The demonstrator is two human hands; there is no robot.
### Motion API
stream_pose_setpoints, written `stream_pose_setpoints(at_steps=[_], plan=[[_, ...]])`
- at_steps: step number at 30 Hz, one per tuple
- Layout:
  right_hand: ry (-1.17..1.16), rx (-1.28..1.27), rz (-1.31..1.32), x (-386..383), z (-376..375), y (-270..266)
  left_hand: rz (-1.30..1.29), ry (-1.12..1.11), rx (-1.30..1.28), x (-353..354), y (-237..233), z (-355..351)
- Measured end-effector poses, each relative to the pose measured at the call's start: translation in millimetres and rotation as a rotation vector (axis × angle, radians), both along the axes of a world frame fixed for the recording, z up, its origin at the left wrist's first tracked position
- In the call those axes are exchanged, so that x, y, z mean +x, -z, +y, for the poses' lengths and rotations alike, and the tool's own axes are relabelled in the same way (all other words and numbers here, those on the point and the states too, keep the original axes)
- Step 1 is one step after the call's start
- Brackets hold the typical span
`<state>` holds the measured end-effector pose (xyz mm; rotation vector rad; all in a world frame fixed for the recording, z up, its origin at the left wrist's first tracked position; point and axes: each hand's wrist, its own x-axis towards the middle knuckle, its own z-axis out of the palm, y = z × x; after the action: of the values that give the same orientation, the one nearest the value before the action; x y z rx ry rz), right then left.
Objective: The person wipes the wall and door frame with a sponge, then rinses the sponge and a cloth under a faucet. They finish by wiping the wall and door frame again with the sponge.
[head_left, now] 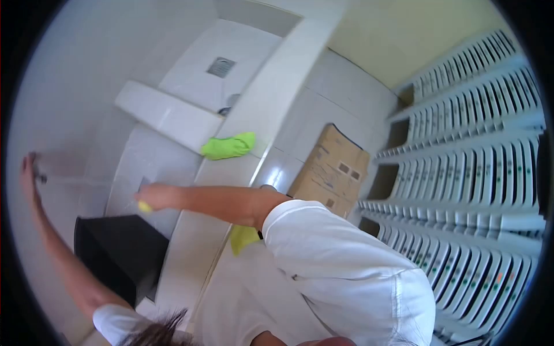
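Observation:
My left hand (pixel 29 172) reaches to the wall on the far left, its fingers at a small metal tap (pixel 40 176). A thin pale streak like running water extends from the tap. My right hand (pixel 160 196) is closed around something yellow (pixel 144 206), perhaps a sponge, mostly covered by the fingers. It is above the white tiled basin (pixel 130 167). Below it stands a black bin (pixel 138 242), tilted, with its opening toward the wall. A bright green cloth (pixel 228 146) lies bunched on the white ledge (pixel 271 109).
A second tiled basin with a drain grate (pixel 221 67) lies beyond a low divider (pixel 167 115). Yellow-green fabric (pixel 244 237) shows beside my body. Flattened cardboard (pixel 332 167) is on the floor. Tall stacks of pale slatted plastic pieces (pixel 467 173) line the right side.

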<state>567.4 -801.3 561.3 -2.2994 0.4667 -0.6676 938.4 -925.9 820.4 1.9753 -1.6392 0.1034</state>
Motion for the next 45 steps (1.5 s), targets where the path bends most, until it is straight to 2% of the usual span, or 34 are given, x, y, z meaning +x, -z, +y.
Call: stream_pose_setpoints(at_steps=[1, 2, 3, 4, 5, 7, 8, 10, 11, 13, 14, 16, 17, 19, 20, 22, 23, 25, 26, 27, 29, 30, 32, 34, 35, 36, 37, 38, 39, 40, 42, 43, 44, 45], plan=[[0.052, -0.038, 0.047, -9, 5, -25, 0.166, 0.053, -0.075, 10, -7, 23], [0.026, 0.011, -0.093, -19, 5, -48, 0.307, 0.105, -0.120, 15, -12, 45], [-0.078, 0.197, -0.195, -23, 2, -74, 0.458, 0.161, -0.171, 11, -13, 65], [-0.190, 0.376, -0.294, -25, 5, -94, 0.546, 0.188, -0.199, 13, -14, 83], [-0.162, 0.386, -0.302, -35, 4, -117, 0.502, 0.191, -0.164, 35, -12, 80], [-0.505, 1.372, -0.363, -56, 1, -148, 0.364, 0.172, -0.093, 68, -9, 71], [-0.500, 1.371, -0.374, -48, 1, -133, 0.360, 0.181, -0.089, 55, -10, 70], [-0.372, 0.746, -0.381, -22, 1, -83, 0.390, 0.229, -0.177, 21, -12, 75], [-0.364, 0.748, -0.395, -27, 5, -71, 0.382, 0.240, -0.167, 27, -11, 71], [0.011, -0.061, 0.138, -36, 14, -53, 0.457, 0.108, -0.174, 37, -9, 62], [0.013, -0.056, 0.137, -50, 17, -64, 0.457, 0.109, -0.169, 37, -6, 62], [0.134, 0.002, -0.279, -82, 16, -97, 0.370, 0.166, -0.179, 37, -5, 66], [0.132, 0.003, -0.285, -97, 12, -112, 0.363, 0.165, -0.179, 31, -6, 68], [0.155, 0.129, -0.716, -127, 7, -138, 0.360, 0.266, -0.182, 9, -12, 71], [0.158, 0.129, -0.723, -145, 3, -148, 0.353, 0.270, -0.180, 16, -13, 70], [-0.052, 0.812, -0.820, -176, -3, -159, 0.041, 0.303, -0.169, 37, -15, 70], [-0.058, 0.812, -0.828, -179, -3, -159, 0.031, 0.302, -0.169, 13, -13, 73], [-0.361, 1.425, -1.014, -174, -10, -153, 0.228, -0.077, -0.426, -58, -5, 82], [-0.181, 0.978, -0.612, -157, -19, -136, 0.244, -0.120, -0.397, -75, -4, 89], [-0.028, 0.452, -0.439, -149, -11, -131, 0.261, -0.163, -0.367, -91, -4, 95], [-0.052, 0.083, -0.716, -152, 1, -119, 0.265, -0.089, -0.489, -196, 12, 124], [-0.068, 0.090, -0.732, -167, 2, -125, 0.245, -0.101, -0.491, -246, 15, 139], [-0.159, 0.524, -0.396, -239, 2, -141, 0.094, 0.031, -0.509, -334, 25, 163], [-0.283, 0.522, -0.518, -300, 3, -117, 0.200, 0.008, -0.390, -378, 43, 181], [-0.318, 0.578, -0.339, -333, 2, -99, 0.298, 0.060, -0.394, -403, 59, 184], [-0.287, 0.567, -0.365, -359, 8, -63, 0.249, 0.098, -0.333, -418, 75, 189], [-0.135, 0.693, -0.277, -398, 21, -35, -0.067, 0.120, -0.249, -449, 86, 194], [-0.128, 1.087, -0.305, -450, 35, -31, -0.163, 0.176, -0.222, -478, 100, 197], [0.080, 1.231, -0.322, -482, 55, 17, -0.150, 0.183, -0.189, -502, 114, 201], [0.389, 1.385, -0.228, -522, 79, 34, -0.066, 0.161, -0.127, -521, 125, 205], [0.670, 1.659, -0.347, -593, 133, 109, -0.022, 0.203, -0.126, -520, 157, 213], [0.840, 1.800, -0.433, -625, 167, 145, 0.024, 0.136, -0.104, -521, 169, 221], [0.992, 1.760, -0.448, -660, 205, 188, 0.086, 0.066, -0.066, -519, 182, 230], [1.178, 1.733, -0.543, -687, 243, 210, 0.153, -0.003, -0.033, -517, 197, 238]])
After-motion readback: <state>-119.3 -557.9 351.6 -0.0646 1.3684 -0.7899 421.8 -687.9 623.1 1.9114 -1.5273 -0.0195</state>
